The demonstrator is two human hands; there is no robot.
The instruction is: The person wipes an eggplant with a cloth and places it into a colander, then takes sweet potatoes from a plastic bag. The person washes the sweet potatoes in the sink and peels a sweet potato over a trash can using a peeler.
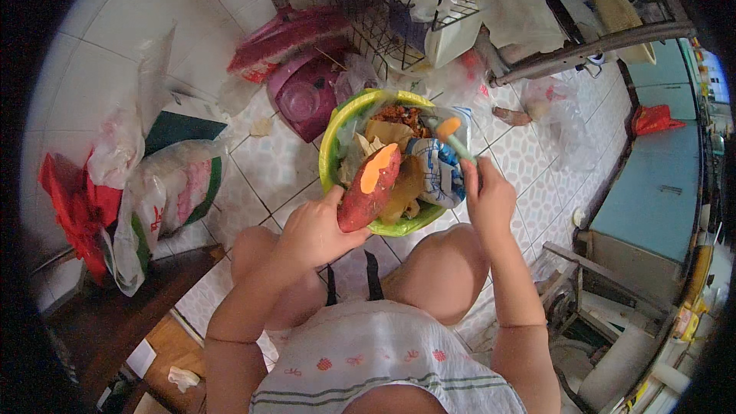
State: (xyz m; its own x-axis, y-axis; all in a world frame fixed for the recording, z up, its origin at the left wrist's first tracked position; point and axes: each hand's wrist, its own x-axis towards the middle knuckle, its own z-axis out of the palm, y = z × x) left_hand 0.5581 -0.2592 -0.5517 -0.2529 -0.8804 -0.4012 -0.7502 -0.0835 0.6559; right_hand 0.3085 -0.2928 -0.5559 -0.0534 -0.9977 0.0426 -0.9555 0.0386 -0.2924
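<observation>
My left hand point(315, 224) grips the lower end of a red-skinned sweet potato point(370, 190), whose upper side shows a bare orange patch. Held over the bin, it tilts up to the right. In my right hand point(490, 192) is the pale green handle of a peeler point(457, 145); a piece of orange peel or flesh covers its head, to the right of the sweet potato and apart from it. Below both stands a round green-yellow waste bin point(326, 152) with a liner, holding food scraps, brownish peelings and a blue-and-white wrapper point(428, 169).
Behind the bin are a purple dustpan point(305, 95), a broom point(287, 34) and a black wire rack point(368, 11). Plastic bags point(172, 184) lean at the left above a dark wooden bench point(132, 299). A metal frame point(598, 46) and blue cabinet point(644, 195) stand at the right.
</observation>
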